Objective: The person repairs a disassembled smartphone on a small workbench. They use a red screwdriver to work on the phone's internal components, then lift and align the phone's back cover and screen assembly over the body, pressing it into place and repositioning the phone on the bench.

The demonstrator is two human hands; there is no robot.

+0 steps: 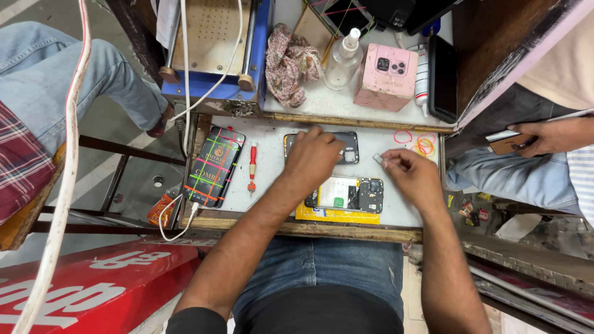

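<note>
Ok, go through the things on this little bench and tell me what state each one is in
Opened phone: back off, insides showing, flat on yellow pad.
Back cover: lying flat, left hand resting on it.
Small part: pinched in right hand grip.
Screwdriver: lying untouched.
Spray bottle: upright, capped.

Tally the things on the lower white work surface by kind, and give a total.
Opened phone: 1
Phone back cover under the left hand: 1
Black banded case: 1
Red screwdriver: 1
Rubber bands: about 4, overlapping
Small part at the right hand: 1
Total: about 9
</note>
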